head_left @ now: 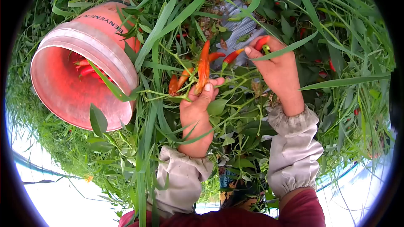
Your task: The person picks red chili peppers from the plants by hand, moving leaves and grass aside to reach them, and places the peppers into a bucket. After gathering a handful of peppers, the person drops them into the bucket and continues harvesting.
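Observation:
My left hand (197, 115) is closed, its thumb pressed against a wrinkled orange chili pepper (203, 68) on a green stem. Two more orange chili peppers (183, 78) hang just left of it, one browned at the tip. My right hand (275, 65) is closed too, with a red chili pepper (261, 42) between its fingers. Its thumb and fingertips meet the tip of a second red chili pepper (232, 55), whose green stem end points down toward the plant. Another orange-red chili pepper (216, 56) shows behind the left hand's one.
A tipped orange bucket (84, 31) lies at the left, its mouth toward me, with several red chilies (87, 70) inside. Long grass blades (158, 33) cross in front of the plants. Silvery plastic sheeting (237, 27) shows on the ground behind. More red chilies hang at the right.

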`<control>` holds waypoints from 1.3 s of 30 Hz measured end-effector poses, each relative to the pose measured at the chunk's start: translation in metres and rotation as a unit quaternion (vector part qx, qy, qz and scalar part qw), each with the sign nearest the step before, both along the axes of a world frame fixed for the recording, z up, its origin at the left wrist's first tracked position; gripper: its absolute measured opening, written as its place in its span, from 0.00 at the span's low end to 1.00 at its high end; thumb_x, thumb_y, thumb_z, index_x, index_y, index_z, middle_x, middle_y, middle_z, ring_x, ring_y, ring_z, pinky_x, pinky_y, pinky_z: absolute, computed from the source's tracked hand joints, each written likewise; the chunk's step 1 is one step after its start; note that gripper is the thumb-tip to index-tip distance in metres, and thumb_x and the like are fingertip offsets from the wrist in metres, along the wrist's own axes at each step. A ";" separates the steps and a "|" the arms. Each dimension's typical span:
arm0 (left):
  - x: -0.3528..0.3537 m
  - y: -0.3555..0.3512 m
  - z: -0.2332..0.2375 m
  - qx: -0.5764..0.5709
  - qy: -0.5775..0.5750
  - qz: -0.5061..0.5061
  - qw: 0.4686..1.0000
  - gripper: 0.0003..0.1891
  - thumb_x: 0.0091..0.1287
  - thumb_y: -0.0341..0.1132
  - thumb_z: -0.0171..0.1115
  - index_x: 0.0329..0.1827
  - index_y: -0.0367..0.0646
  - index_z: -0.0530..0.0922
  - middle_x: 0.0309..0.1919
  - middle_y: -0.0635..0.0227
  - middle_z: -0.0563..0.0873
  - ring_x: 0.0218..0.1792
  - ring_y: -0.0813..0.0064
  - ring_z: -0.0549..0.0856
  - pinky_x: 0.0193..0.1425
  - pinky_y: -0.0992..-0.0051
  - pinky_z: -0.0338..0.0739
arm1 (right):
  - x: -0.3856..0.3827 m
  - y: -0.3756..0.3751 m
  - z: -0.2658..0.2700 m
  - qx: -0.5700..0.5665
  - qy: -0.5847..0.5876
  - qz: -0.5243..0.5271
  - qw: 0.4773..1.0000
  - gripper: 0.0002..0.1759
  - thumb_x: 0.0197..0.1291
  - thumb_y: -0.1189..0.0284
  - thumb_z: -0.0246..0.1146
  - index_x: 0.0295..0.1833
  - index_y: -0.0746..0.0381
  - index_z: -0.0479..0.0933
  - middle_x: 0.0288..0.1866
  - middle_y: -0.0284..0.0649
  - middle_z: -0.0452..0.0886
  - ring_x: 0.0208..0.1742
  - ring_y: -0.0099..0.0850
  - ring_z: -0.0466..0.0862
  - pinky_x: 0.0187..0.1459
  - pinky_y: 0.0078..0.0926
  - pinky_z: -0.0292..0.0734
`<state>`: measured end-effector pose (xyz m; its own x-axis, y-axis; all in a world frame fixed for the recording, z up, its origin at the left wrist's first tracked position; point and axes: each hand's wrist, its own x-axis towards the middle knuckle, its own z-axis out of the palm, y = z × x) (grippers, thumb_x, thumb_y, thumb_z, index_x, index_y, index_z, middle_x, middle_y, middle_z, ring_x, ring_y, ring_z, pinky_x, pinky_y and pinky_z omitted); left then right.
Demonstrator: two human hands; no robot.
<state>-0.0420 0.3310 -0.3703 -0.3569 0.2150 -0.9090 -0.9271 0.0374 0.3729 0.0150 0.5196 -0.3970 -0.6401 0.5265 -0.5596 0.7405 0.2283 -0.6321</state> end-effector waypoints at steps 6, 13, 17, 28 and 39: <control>0.001 -0.004 -0.008 0.002 -0.024 0.008 1.000 0.08 0.73 0.31 0.58 0.48 0.38 0.81 0.48 0.59 0.86 0.53 0.71 0.82 0.62 0.72 0.73 | 0.004 -0.085 0.063 0.038 0.192 0.221 0.955 0.17 0.39 0.72 0.72 0.39 0.59 0.78 0.34 0.35 0.77 0.34 0.34 0.81 0.33 0.29 0.76; -0.001 0.002 0.001 -0.022 -0.004 -0.018 1.000 0.09 0.73 0.32 0.57 0.49 0.38 0.80 0.48 0.59 0.86 0.52 0.72 0.82 0.64 0.71 0.72 | -0.024 -0.024 0.016 0.023 0.069 0.027 0.997 0.10 0.51 0.76 0.67 0.41 0.65 0.78 0.29 0.35 0.80 0.30 0.29 0.81 0.32 0.26 0.74; 0.000 0.003 0.002 -0.024 0.010 -0.022 0.999 0.09 0.73 0.32 0.58 0.48 0.37 0.80 0.48 0.58 0.86 0.52 0.70 0.82 0.65 0.70 0.71 | -0.037 0.035 -0.066 -0.314 -0.033 0.033 0.948 0.15 0.52 0.76 0.70 0.47 0.66 0.80 0.35 0.36 0.86 0.33 0.25 0.83 0.35 0.23 0.76; 0.000 0.001 0.000 -0.026 -0.011 -0.011 1.000 0.07 0.73 0.32 0.57 0.46 0.40 0.80 0.48 0.59 0.87 0.54 0.69 0.84 0.64 0.70 0.74 | -0.060 0.021 -0.095 -0.420 -0.078 0.170 0.888 0.20 0.52 0.76 0.72 0.51 0.68 0.81 0.37 0.37 0.86 0.34 0.24 0.84 0.38 0.23 0.81; -0.001 0.005 0.002 -0.020 -0.030 0.006 0.999 0.08 0.73 0.31 0.58 0.47 0.36 0.81 0.46 0.56 0.87 0.53 0.71 0.82 0.65 0.73 0.71 | -0.060 0.017 -0.102 -0.268 -0.026 0.225 0.936 0.17 0.44 0.77 0.75 0.43 0.67 0.83 0.35 0.39 0.83 0.36 0.30 0.83 0.38 0.29 0.78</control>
